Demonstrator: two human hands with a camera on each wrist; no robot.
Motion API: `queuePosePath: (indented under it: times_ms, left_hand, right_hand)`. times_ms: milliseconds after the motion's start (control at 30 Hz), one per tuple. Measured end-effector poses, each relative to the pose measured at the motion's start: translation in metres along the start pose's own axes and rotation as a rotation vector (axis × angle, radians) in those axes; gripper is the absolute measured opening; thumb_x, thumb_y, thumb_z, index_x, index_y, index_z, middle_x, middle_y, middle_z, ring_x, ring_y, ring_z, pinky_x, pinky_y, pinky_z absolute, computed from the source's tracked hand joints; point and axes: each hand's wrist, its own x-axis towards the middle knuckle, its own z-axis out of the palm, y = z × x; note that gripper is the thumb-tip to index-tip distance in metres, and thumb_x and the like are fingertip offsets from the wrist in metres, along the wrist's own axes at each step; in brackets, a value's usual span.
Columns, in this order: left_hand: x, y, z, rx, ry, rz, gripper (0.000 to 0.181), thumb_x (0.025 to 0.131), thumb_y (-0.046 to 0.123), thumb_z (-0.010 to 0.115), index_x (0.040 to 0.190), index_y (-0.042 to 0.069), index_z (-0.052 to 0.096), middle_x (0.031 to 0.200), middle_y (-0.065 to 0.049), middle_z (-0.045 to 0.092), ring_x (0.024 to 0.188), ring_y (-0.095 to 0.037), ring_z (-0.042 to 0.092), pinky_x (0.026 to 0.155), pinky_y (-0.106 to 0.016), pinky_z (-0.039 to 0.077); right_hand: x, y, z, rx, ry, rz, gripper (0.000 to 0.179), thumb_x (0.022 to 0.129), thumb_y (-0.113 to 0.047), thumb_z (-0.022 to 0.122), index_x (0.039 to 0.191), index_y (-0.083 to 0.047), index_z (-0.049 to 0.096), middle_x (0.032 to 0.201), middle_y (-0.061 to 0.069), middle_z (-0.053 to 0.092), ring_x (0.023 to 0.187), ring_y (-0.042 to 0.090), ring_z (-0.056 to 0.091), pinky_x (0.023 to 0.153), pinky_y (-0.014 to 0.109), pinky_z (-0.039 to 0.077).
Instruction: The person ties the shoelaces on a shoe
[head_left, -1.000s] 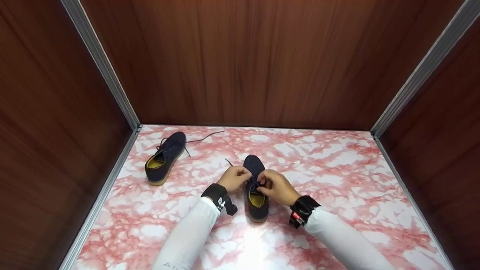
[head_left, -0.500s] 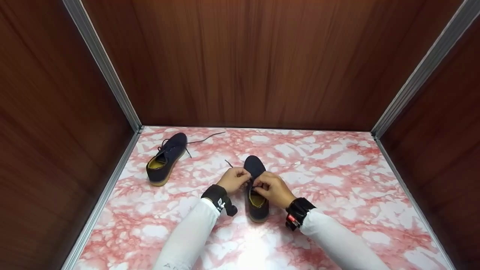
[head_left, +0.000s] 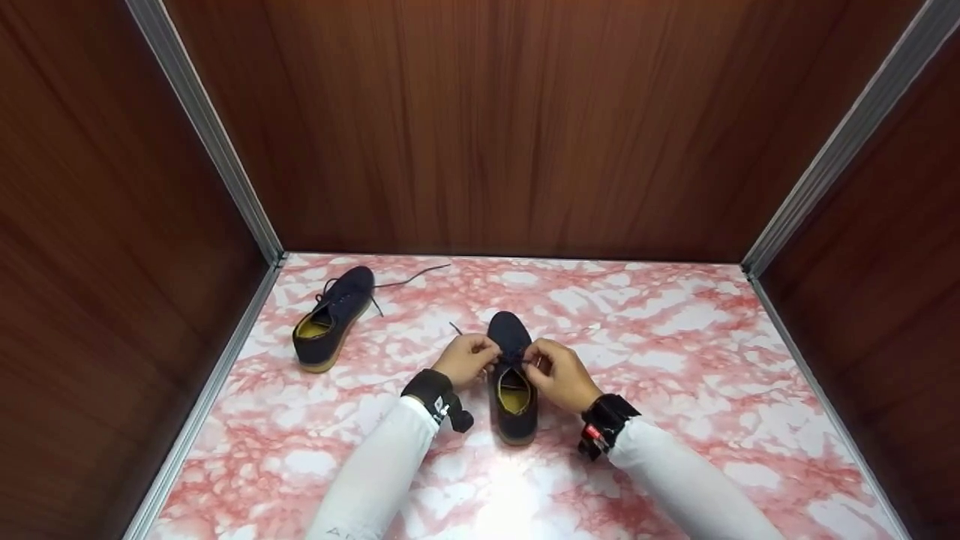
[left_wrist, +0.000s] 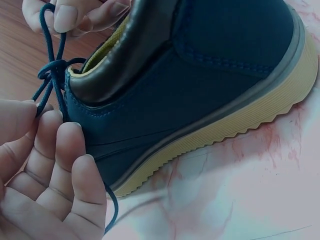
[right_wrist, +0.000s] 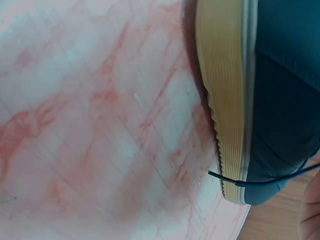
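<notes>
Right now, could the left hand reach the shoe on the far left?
Likely yes, once free: the left hand pinches a lace, but nothing stands between it and the far-left shoe.

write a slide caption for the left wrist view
Left hand and right hand pinch a knotted blue shoelace on a navy lace-up shoe.

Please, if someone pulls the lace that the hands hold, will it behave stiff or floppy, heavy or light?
Probably floppy: the lace bends in tight curves. It is likely light, as it looks thin. It may not slide freely, because it is knotted.
</notes>
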Motion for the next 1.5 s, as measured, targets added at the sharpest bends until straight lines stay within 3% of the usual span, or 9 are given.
queuePosePath:
  times_ms: [133,367,533,733,867,1067,1167,1400,1500]
  left_hand:
    - [0.001,0.001,-0.002,-0.003,0.018,0.017,0.019,0.105,0.015,0.062,0.105,-0.002,0.070,0.094,-0.013,0.071,0.082,-0.028,0.070,0.067,-0.033,0.060]
    - [0.002,0.002,-0.009,0.110,0.053,0.075,0.018,0.104,0.014,0.062,0.099,0.000,0.071,0.093,-0.024,0.073,0.082,-0.025,0.069,0.069,-0.018,0.051]
    - [0.001,0.003,-0.015,0.190,0.070,0.101,0.019,0.104,0.013,0.062,0.092,0.001,0.068,0.079,-0.010,0.069,0.074,-0.014,0.065,0.067,-0.020,0.048]
    - [0.000,0.004,-0.018,0.245,0.075,0.094,0.020,0.103,0.016,0.063,0.089,0.004,0.067,0.081,-0.012,0.072,0.076,-0.018,0.070,0.069,-0.021,0.047]
    - [0.000,0.003,-0.019,0.273,0.076,0.089,0.021,0.104,0.018,0.063,0.085,0.008,0.065,0.080,-0.012,0.073,0.071,-0.013,0.065,0.068,-0.022,0.046]
    - [0.001,0.002,-0.020,0.302,0.075,0.093,0.023,0.104,0.019,0.063,0.083,0.010,0.064,0.071,0.003,0.064,0.065,-0.005,0.057,0.067,-0.021,0.046]
    - [0.002,0.002,-0.020,0.302,0.068,0.092,0.023,0.104,0.019,0.062,0.084,0.010,0.064,0.070,0.008,0.060,0.065,-0.005,0.058,0.066,-0.021,0.046]
    - [0.001,0.002,-0.020,0.297,0.053,0.071,0.022,0.105,0.019,0.061,0.087,0.008,0.065,0.073,0.004,0.066,0.068,-0.006,0.062,0.065,-0.020,0.046]
    - [0.000,0.002,-0.020,0.291,0.046,0.072,0.019,0.104,0.016,0.061,0.088,0.007,0.066,0.075,0.002,0.068,0.068,-0.006,0.064,0.065,-0.020,0.047]
  right_hand:
    - [0.004,0.000,-0.005,0.061,0.021,0.087,0.012,0.090,0.000,0.072,0.089,-0.011,0.065,0.073,-0.004,0.060,0.061,0.002,0.052,0.055,0.019,0.044]
    - [0.011,-0.001,-0.013,0.089,0.056,0.189,0.016,0.092,-0.009,0.076,0.080,-0.012,0.065,0.066,-0.007,0.056,0.059,0.002,0.048,0.055,0.018,0.038]
    - [0.013,-0.001,-0.016,0.061,0.077,0.235,0.017,0.090,-0.006,0.074,0.077,-0.012,0.065,0.066,-0.007,0.055,0.060,0.003,0.049,0.058,0.019,0.039]
    - [0.015,-0.004,-0.017,-0.055,0.082,0.313,0.017,0.084,-0.008,0.070,0.073,-0.015,0.060,0.064,-0.008,0.050,0.062,0.008,0.048,0.060,0.023,0.038]
    - [0.016,-0.006,-0.017,-0.198,0.038,0.325,0.017,0.081,-0.012,0.070,0.072,-0.018,0.057,0.065,-0.008,0.050,0.062,0.011,0.048,0.060,0.025,0.037]
    - [0.018,-0.009,-0.021,-0.361,-0.065,0.282,0.022,0.080,-0.018,0.073,0.068,-0.019,0.055,0.065,-0.006,0.053,0.060,0.013,0.048,0.058,0.028,0.037]
    - [0.019,-0.008,-0.022,-0.339,-0.075,0.304,0.025,0.086,-0.019,0.070,0.066,-0.019,0.055,0.064,-0.006,0.050,0.061,0.013,0.048,0.058,0.028,0.036]
    - [0.019,-0.002,-0.024,-0.210,-0.036,0.488,0.028,0.089,-0.019,0.060,0.062,-0.017,0.054,0.060,-0.005,0.050,0.059,0.014,0.048,0.056,0.027,0.037]
    - [0.018,-0.001,-0.025,-0.223,-0.050,0.495,0.029,0.090,-0.021,0.061,0.062,-0.018,0.055,0.061,-0.005,0.051,0.059,0.015,0.048,0.056,0.028,0.038]
